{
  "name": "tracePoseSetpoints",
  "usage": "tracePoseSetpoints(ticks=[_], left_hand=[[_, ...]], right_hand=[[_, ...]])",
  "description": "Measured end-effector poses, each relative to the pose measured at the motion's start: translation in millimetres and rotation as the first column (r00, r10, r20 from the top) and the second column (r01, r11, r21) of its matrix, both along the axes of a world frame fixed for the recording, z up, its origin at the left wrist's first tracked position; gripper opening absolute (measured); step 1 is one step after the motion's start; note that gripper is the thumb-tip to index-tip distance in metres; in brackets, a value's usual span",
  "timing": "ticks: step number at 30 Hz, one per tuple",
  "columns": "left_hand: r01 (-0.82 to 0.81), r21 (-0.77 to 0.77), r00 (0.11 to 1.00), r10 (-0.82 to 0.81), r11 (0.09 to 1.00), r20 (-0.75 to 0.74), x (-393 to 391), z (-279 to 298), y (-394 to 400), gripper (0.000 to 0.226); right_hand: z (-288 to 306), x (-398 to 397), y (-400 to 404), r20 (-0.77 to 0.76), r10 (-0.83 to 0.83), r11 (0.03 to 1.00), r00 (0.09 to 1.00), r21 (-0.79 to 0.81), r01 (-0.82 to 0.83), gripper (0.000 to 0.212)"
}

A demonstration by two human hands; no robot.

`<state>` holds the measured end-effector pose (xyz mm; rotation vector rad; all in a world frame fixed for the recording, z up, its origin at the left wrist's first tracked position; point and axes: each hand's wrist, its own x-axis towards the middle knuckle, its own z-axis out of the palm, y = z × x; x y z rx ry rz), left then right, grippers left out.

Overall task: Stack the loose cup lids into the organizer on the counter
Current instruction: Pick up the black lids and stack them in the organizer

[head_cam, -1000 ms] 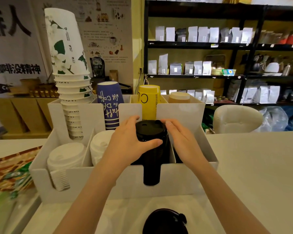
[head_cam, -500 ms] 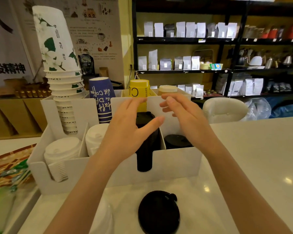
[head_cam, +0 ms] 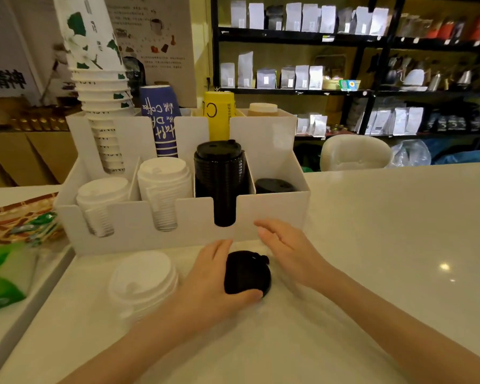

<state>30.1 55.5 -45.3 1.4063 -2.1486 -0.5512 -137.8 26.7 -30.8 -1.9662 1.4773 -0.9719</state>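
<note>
Left hand (head_cam: 211, 278) grasping black lid (head_cam: 245, 273) on counter (head_cam: 372, 245).
Right hand (head_cam: 286, 248) released, fingers spread, just beside lid; organizer (head_cam: 139, 217) front edge near; counter open to right.

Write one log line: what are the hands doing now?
left hand: gripping loose black lid on counter | right hand: open beside lid | organizer: black stack tall

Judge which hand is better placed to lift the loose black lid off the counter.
Left. The left hand already cups the black lid, fingers and thumb at its edge. The right hand hovers open beside it, not touching.
</note>
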Motion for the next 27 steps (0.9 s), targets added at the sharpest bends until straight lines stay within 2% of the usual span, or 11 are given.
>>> tracePoseSetpoints(ticks=[2,4,10,14,18,24,27], left_hand=[[-0.015,0.024,1.000,0.015,1.000,-0.010,-3,-13,8,0.097],[-0.022,0.015,0.999,0.022,1.000,-0.041,-5,-20,12,0.094],[-0.024,-0.036,0.991,0.019,0.999,-0.135,-7,-20,15,0.077],[-0.039,-0.024,0.983,0.034,0.999,-0.181,-6,-17,13,0.074],[-0.050,-0.063,0.974,0.035,0.997,-0.224,-4,-5,9,0.070],[-0.099,-0.166,0.959,0.050,0.981,-0.278,4,33,-2,0.081],[-0.138,-0.213,0.932,0.054,0.967,-0.359,7,61,-11,0.084]], right_hand=[[-15,2,6,-0.060,-0.015,1.000,0.998,0.010,0.015,0.038],[-22,3,10,-0.054,-0.012,1.000,0.998,0.000,0.012,0.033],[-30,3,14,-0.044,-0.049,0.999,0.998,-0.026,0.048,0.047],[-25,2,15,0.042,-0.060,0.998,0.997,0.015,0.059,0.039],[-13,3,13,0.105,-0.056,0.998,0.993,-0.019,0.058,0.036],[25,12,5,0.081,0.022,0.988,0.997,-0.152,-0.009,0.038],[52,19,-6,0.164,0.028,0.978,0.986,-0.210,0.007,0.039]])
